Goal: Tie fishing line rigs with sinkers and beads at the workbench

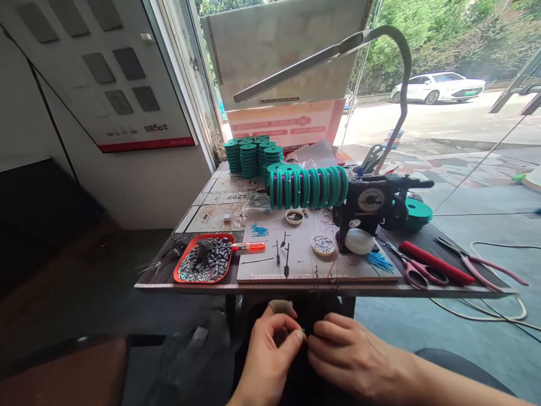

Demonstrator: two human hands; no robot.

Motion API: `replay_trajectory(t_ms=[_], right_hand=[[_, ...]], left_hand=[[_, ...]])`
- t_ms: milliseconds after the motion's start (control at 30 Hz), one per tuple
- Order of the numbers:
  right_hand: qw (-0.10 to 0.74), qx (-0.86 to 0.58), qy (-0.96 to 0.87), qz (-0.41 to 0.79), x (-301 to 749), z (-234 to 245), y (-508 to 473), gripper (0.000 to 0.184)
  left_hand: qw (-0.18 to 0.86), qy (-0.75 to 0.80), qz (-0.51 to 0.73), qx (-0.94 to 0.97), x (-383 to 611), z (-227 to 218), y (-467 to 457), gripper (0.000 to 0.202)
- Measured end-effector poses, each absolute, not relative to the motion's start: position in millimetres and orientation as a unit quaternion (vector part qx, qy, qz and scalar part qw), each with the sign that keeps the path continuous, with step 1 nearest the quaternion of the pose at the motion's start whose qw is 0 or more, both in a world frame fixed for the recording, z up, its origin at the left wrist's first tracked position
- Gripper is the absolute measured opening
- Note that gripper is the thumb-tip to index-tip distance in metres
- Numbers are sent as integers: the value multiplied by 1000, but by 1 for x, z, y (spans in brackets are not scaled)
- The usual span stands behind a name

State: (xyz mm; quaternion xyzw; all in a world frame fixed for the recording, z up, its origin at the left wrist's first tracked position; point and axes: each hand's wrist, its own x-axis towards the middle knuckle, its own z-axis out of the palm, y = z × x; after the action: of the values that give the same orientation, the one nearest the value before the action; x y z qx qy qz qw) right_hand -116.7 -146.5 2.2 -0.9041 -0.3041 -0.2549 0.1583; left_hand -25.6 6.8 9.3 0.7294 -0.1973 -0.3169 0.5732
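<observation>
In front of the table edge, over my lap, both hands meet close together. My left hand (275,345) is closed in a pinch, thumb against forefinger, with a tiny bluish speck at the tips that is too small to name. A tan wrap covers one of its fingertips. Beside it my right hand (353,351) is curled, knuckles up, its fingertips hidden. On the board (257,270) just beyond lie several dark float-shaped pieces on thin stems (287,262), a round dish of small beads (323,245) and blue slivers (379,261).
An orange-red tray (176,270) holds grey cylindrical weights, with an orange tube (249,247) at its side. A black winding machine (372,200) carries green spools (308,187); more spools (248,160) are stacked behind. Scissors (416,276), a red bar (435,262) and pliers (473,265) lie right.
</observation>
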Motion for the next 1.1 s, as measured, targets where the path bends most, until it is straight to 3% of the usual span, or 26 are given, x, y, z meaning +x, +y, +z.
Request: replay_trajectory(t_ms=[100, 167, 267, 367, 467, 567, 633, 700, 767, 800, 867, 933, 1100], right_hand=[[265, -881, -278, -275, -118, 13, -134, 39], [361, -855, -253, -273, -111, 28, -128, 34], [515, -829, -118, -181, -88, 55, -130, 23], [655, -756, 1, 11, -54, 75, -135, 11], [651, -754, 0, 82, -26, 81, -133, 13], [607, -792, -14, 62, -24, 77, -131, 10], [560, -828, -16, -4, -40, 71, -133, 7], [477, -871, -54, -106, -63, 61, -139, 9], [252, -904, -215, -272, -86, 47, -146, 24], [185, -902, -252, -297, -95, 39, -149, 28], [96, -896, -300, -312, -105, 22, -151, 27], [58, -884, -317, -339, -107, 9, -149, 22], [64, -866, -316, -382, -100, -7, -148, 28]], left_hand=[[460, -376, -112, 796, -33, -5, 9, 20], [436, -403, 69, 801, -38, -16, 11, 17], [379, -456, 295, 749, -39, -27, 12, 18], [315, -495, 403, 702, -33, -25, 9, 18], [328, -500, 420, 683, -28, -17, 5, 14], [414, -462, 341, 706, -29, -9, 3, 15], [533, -370, 139, 748, -30, -3, 3, 9], [636, -219, -154, 724, -28, 5, 3, 20], [685, -78, -356, 631, -26, 12, 3, 21], [694, -31, -410, 590, -25, 15, 3, 21], [703, 29, -460, 541, -24, 19, 3, 24], [699, 58, -476, 531, -25, 21, 3, 28], [681, 78, -490, 538, -27, 18, 2, 31]])
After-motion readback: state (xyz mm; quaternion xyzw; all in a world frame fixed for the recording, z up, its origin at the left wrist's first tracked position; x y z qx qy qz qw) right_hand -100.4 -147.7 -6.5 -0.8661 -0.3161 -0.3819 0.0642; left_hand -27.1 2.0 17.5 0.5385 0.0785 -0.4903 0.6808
